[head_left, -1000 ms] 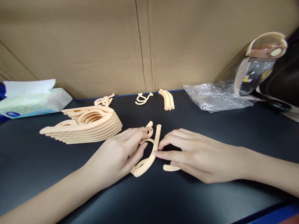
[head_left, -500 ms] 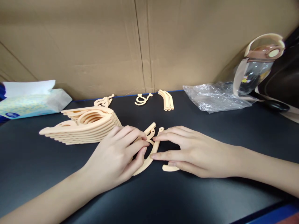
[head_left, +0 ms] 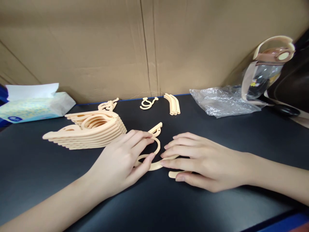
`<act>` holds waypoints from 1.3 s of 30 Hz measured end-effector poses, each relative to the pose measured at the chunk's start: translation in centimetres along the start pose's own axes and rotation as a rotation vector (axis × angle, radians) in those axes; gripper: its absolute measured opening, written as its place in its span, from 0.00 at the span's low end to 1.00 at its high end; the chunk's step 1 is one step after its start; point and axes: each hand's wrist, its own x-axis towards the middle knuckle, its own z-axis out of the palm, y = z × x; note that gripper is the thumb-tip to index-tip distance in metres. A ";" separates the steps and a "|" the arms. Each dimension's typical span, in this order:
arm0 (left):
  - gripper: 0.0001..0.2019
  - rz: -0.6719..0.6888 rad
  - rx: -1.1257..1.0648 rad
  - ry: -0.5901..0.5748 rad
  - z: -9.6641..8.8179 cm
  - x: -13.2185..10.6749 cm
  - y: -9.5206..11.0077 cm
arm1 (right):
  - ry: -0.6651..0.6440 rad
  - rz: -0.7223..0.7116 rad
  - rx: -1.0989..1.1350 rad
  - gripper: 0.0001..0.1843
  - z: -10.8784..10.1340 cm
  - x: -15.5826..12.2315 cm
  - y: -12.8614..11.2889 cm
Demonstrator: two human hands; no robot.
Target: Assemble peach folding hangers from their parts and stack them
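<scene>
On the black tabletop, a beige plastic folding hanger (head_left: 157, 147) lies partly under my left hand (head_left: 127, 161). That hand's fingers and thumb are bent around its round middle part and pin it down. My right hand (head_left: 200, 161) lies low with fingers stretched out and slightly apart. Its fingertips rest on the hanger's curved arm (head_left: 155, 166), whose right end they partly cover. Under the right thumb shows the end of a separate beige strip (head_left: 173, 174); the rest is hidden by the hand. A straight arm end (head_left: 155, 128) sticks out beyond my left fingertips.
Left of my hands rises a stack of beige hangers (head_left: 96, 137). Behind lie loose hooks (head_left: 148, 103), more small parts (head_left: 108, 105) and several curved strips (head_left: 172, 104). A tissue pack (head_left: 36, 106), a clear plastic bag (head_left: 224, 101) and a water bottle (head_left: 267, 74) stand around, before cardboard (head_left: 101, 48).
The hanger's curved arm has swung right and down, from pointing away to lying under my right fingers. My right hand has moved slightly right with it; the left has stayed nearly still.
</scene>
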 end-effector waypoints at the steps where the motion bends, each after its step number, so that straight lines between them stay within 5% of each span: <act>1: 0.15 -0.007 0.001 -0.008 0.1 0.0 0.0 | 0.006 -0.007 0.005 0.18 0.1 0.0 0.0; 7: 0.18 0.007 0.023 -0.013 0.1 0.0 -0.1 | 0.013 0.005 -0.032 0.19 -0.7 -0.1 0.3; 12: 0.11 0.048 -0.036 -0.002 -0.2 0.0 0.1 | 0.020 0.216 -0.054 0.15 -3.5 -0.7 1.7; 20: 0.10 -0.082 -0.131 0.042 0.1 -0.1 -0.1 | -0.255 0.454 0.149 0.20 -5.5 -2.1 3.6; 29: 0.08 -0.151 -0.315 0.013 -0.1 0.4 -0.5 | -0.291 0.420 0.174 0.04 -5.0 -2.0 4.0; 39: 0.12 -0.124 -0.306 0.029 -0.1 0.2 -0.7 | -0.214 0.315 0.138 0.12 -4.3 -1.8 4.3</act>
